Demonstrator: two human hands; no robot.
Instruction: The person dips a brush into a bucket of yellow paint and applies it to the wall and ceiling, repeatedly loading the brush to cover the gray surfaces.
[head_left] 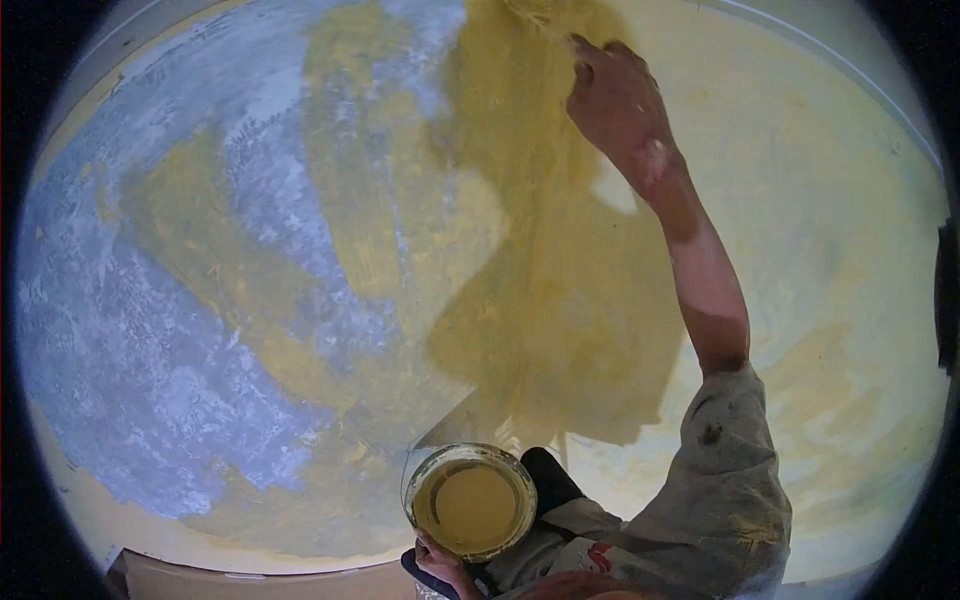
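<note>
My right hand (615,95) is stretched up against the wall, fingers closed around what looks like a paintbrush (532,14). Only a blurred, pale tip of that brush shows at the top edge, inside the shadow; its handle is hidden by my hand. A round bucket (418,470) of yellow paint (478,508) is held close to my body at the bottom. My left hand (440,562) grips its near left side, with most of the fingers hidden beneath. Wet-looking yellow strokes cover the wall (160,340) around my right hand.
Bluish-white patches show on the wall's left side, with broad yellow bands across them; the right side is pale yellow. My shadow (560,340) falls over the middle. A dark object (946,298) sits at the far right edge. Brownish surface (260,585) lies along the lower left.
</note>
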